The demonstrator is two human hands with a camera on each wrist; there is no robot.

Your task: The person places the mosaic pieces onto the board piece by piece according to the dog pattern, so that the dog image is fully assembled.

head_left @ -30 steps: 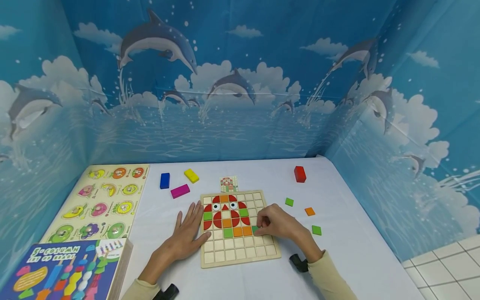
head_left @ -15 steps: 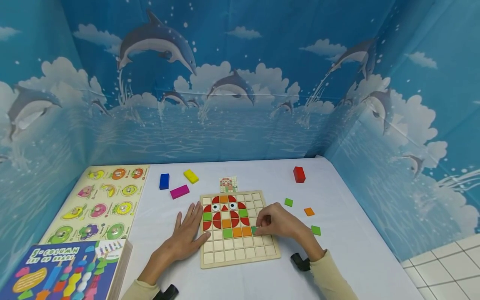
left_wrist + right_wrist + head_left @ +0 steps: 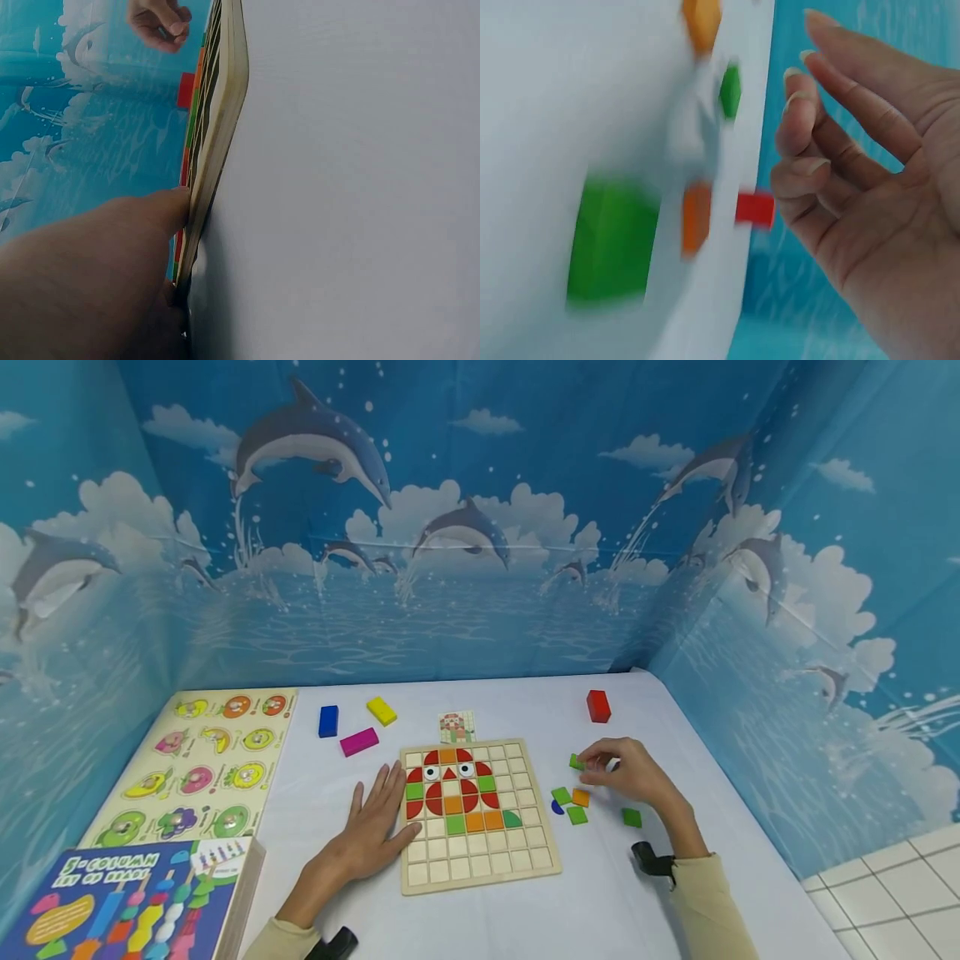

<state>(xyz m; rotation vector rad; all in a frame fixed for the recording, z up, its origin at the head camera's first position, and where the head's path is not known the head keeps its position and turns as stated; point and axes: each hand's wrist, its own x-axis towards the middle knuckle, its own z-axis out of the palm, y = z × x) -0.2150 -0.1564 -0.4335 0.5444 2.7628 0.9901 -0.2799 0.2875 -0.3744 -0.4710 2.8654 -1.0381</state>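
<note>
A wooden grid board [image 3: 480, 867] lies on the white table, with red, orange and green tiles forming a face-like figure. My left hand [image 3: 367, 843] rests flat at its left edge, fingers straight; the left wrist view shows the thumb [image 3: 161, 212] against that edge. A green quarter-circle tile [image 3: 512, 819] sits at the right end of the lowest tiled row. Right of the board, my right hand [image 3: 633, 770] hovers over loose tiles, fingertips close to a green square tile [image 3: 575, 762]. In the right wrist view its fingers are loosely bent, thumb apart, with nothing between them.
Loose tiles lie right of the board, including an orange tile [image 3: 581, 797] and a blue piece [image 3: 557, 807]. A pattern card [image 3: 457, 727] lies behind the board. Blue [image 3: 328, 722], magenta [image 3: 359, 742], yellow [image 3: 382, 711] and red [image 3: 598, 707] blocks stand farther back. A boxed toy [image 3: 135, 902] is front left.
My right hand has left the green quarter-circle tile on the board and moved right, over the loose tiles. Several tiles beside the board have come into view. The left hand stays put.
</note>
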